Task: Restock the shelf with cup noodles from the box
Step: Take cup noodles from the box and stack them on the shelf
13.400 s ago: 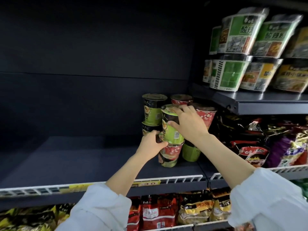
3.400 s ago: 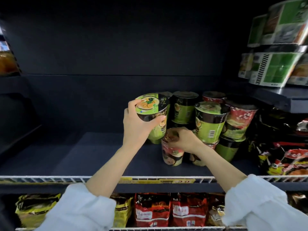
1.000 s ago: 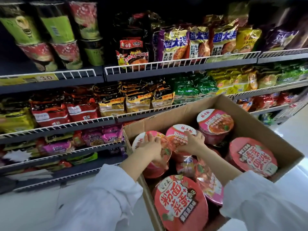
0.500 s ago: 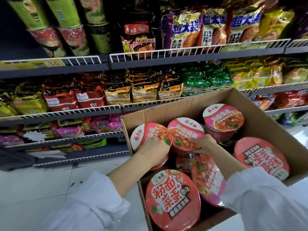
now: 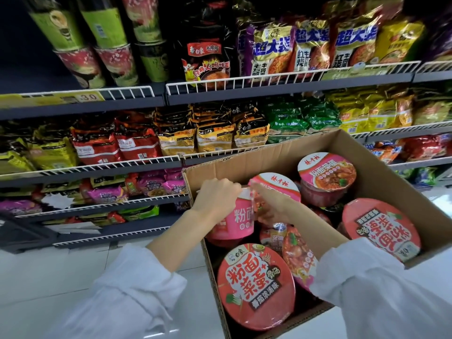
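An open cardboard box [image 5: 381, 167] stands on the floor before the shelves, holding several pink and red cup noodles. My left hand [image 5: 215, 199] grips the rim of a pink cup [image 5: 238, 221], which is raised and tilted above the others. My right hand [image 5: 270, 206] grips a second pink cup [image 5: 278, 183] just to its right, its body mostly hidden by my fingers. A pink cup [image 5: 326, 171] sits at the back of the box. Large red bowls lie at the front [image 5: 255, 285] and the right [image 5: 381, 228]. Stacked green and red cups [image 5: 102, 45] fill the top-left shelf.
White wire rails [image 5: 281, 79] front every shelf, which hold bagged noodles [image 5: 212, 135] in several colours. A yellow price strip [image 5: 51, 99] marks the cup shelf's edge. White tiled floor [image 5: 49, 277] lies left of the box.
Both hands have closed on cups and lifted them from the box; the left cup has tipped so that its side shows. The view has moved slightly closer to the box.
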